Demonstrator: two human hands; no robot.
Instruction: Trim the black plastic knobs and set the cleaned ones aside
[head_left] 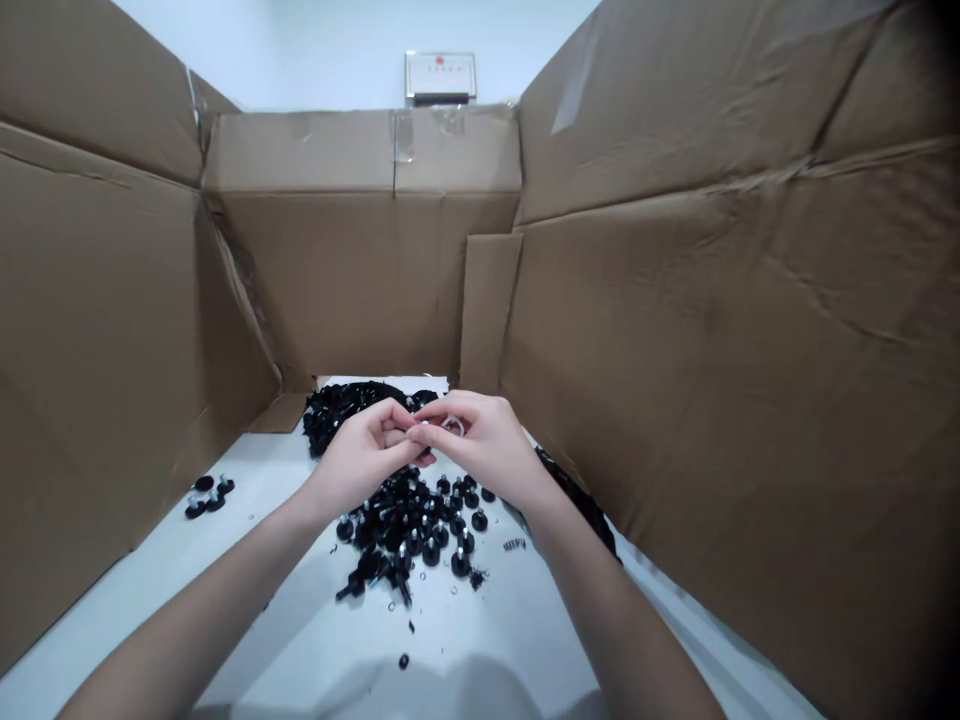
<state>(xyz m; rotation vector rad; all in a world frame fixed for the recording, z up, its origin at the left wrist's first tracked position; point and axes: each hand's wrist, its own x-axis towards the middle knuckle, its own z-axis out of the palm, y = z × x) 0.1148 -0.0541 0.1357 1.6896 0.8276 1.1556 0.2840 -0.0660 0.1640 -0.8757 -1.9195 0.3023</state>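
Note:
My left hand (pixel 369 450) and my right hand (pixel 480 435) meet at the fingertips above the white table (pixel 315 640). Both are closed in a pinch around something small that the fingers mostly hide. A white ring-like piece (pixel 453 425) shows between the thumb and fingers of my right hand. Below the hands lies a loose spread of black round-based parts with metal studs (pixel 431 548). Behind my left hand is a denser heap of black pieces (pixel 330 415).
Cardboard walls stand at the left (pixel 97 330), back (pixel 352 280) and right (pixel 720 350). Several black studded parts (pixel 214 497) sit at the left. Dark material (pixel 581 500) lies along the right wall. Small black scraps (pixel 477 578) dot the tabletop.

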